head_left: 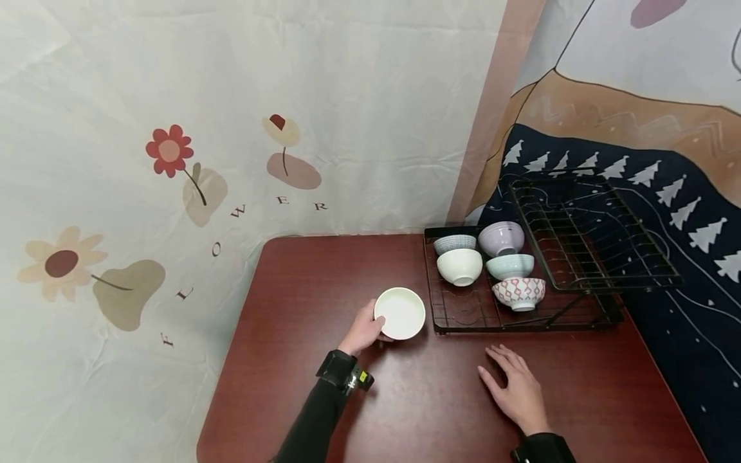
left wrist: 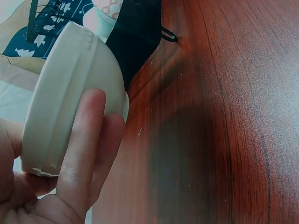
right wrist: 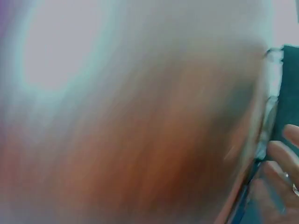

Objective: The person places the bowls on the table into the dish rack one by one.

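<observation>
A plain cream bowl [head_left: 401, 314] is held above the table by my left hand [head_left: 363, 329], thumb over the rim and fingers under its outside. In the left wrist view the bowl [left wrist: 77, 88] is tilted on its side in the frame, two fingers [left wrist: 84, 135] lying along its wall. My right hand [head_left: 515, 386] hovers over the table in front of the rack, fingers spread and holding nothing. The right wrist view is blurred, with some fingers [right wrist: 282, 163] of that hand at its right edge.
A black two-tier dish rack [head_left: 440, 315] stands at the table's back right. Its lower tier bears a white bowl [head_left: 459, 265], a lilac bowl [head_left: 501, 238], a pale blue bowl [head_left: 509, 265], a red-patterned bowl [head_left: 519, 292] and a grey-patterned bowl [head_left: 454, 243]. The upper tier [head_left: 596, 231] overhangs the right.
</observation>
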`<state>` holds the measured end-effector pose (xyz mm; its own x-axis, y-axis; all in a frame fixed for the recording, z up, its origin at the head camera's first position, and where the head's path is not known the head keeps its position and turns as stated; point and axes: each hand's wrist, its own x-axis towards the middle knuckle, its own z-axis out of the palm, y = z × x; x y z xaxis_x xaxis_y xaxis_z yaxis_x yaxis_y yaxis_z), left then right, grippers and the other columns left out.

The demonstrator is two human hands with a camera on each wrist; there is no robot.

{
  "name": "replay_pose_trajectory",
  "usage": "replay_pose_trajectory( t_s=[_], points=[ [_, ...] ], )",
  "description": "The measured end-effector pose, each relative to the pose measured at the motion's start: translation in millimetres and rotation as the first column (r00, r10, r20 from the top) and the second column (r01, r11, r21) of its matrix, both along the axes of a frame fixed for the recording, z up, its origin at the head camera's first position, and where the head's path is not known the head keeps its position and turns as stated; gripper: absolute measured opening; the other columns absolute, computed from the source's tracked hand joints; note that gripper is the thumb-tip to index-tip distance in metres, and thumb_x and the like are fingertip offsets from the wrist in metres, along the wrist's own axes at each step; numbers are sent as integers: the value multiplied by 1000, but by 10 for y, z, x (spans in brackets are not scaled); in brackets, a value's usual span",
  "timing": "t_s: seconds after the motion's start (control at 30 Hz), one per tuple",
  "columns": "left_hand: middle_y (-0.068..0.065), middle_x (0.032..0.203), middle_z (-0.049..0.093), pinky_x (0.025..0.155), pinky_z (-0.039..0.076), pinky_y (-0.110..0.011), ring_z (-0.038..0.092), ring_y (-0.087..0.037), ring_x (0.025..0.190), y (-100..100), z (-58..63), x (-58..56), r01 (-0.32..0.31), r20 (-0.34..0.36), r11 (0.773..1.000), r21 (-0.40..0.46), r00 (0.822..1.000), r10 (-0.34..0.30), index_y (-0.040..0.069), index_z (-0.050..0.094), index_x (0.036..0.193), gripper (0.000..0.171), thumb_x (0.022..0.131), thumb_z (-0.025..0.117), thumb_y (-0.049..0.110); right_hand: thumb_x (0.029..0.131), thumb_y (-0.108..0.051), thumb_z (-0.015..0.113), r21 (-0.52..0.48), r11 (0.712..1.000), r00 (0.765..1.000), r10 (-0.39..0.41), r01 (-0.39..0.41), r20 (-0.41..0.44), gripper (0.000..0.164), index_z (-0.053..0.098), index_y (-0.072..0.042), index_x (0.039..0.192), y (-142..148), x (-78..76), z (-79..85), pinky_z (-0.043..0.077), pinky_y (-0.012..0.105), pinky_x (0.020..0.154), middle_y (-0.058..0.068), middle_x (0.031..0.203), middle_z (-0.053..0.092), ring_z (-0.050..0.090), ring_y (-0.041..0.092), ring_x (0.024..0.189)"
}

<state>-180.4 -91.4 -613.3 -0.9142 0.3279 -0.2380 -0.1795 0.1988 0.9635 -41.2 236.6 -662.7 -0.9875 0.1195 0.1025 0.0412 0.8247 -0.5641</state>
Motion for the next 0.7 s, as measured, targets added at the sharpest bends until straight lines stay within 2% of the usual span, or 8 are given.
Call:
replay_pose_trajectory(
  t_s=[0.07,0.13,0.2,0.23,0.33,0.43,0.53,0.7],
  points=[
    [-43,149,54,79,70,-55,80,-51,102,14,-7,3,4,3,1000,-1,1000,-4,-10,43,159,53,106,44,-6,96,-14,83,-104,994,976,-51,30,-211,33,79,-4,127,-115,-39,49,55,48,103,23,128,75,66,35,122],
    [-43,149,54,78,70,-55,80,-51,100,33,-11,2,12,-2,1000,-1,1000,-12,-10,43,158,54,105,45,-6,92,1,82,-233,972,916,-95,2,-389,29,81,-2,120,-247,-124,108,54,30,99,20,115,76,68,21,111],
    [-43,148,54,79,70,-56,80,-51,100,56,-8,4,21,1,1000,-4,1000,-21,-10,43,159,54,105,45,-6,91,10,78,-361,930,871,-117,-73,-477,35,78,2,125,-389,-248,180,50,13,95,21,111,74,67,6,105],
    [-43,148,55,79,70,-56,80,-52,100,68,-9,7,27,1,1000,-3,1000,-27,-9,43,159,55,104,45,-5,92,13,75,-418,901,865,-117,-114,-488,39,75,4,130,-464,-317,215,49,8,96,23,113,72,66,1,106],
    [-42,148,55,79,69,-58,80,-51,98,114,-5,19,51,6,999,4,999,-51,-9,43,159,55,104,45,-5,100,10,69,-570,803,907,-97,-172,-410,48,63,6,148,-698,-525,319,51,5,100,27,127,66,66,5,118],
    [-41,145,58,81,68,-62,82,-45,94,163,5,40,83,14,996,19,996,-83,-9,43,158,55,103,45,-5,108,1,64,-664,733,962,-51,-147,-270,54,49,4,161,-892,-707,379,50,10,110,29,145,58,62,29,136],
    [-38,138,63,83,66,-65,81,-34,89,208,22,66,117,34,992,50,992,-119,-8,44,159,55,104,45,-5,114,-9,59,-684,722,989,0,-102,-148,56,42,0,166,-1028,-826,408,47,22,118,29,160,52,53,44,149],
    [-31,125,70,85,66,-67,77,-20,81,237,69,88,136,55,985,102,988,-142,-5,45,161,58,103,46,-4,116,-17,57,-631,771,994,18,-85,-111,50,49,-1,163,-1158,-911,423,45,36,118,24,162,56,55,44,149]
  ],
)
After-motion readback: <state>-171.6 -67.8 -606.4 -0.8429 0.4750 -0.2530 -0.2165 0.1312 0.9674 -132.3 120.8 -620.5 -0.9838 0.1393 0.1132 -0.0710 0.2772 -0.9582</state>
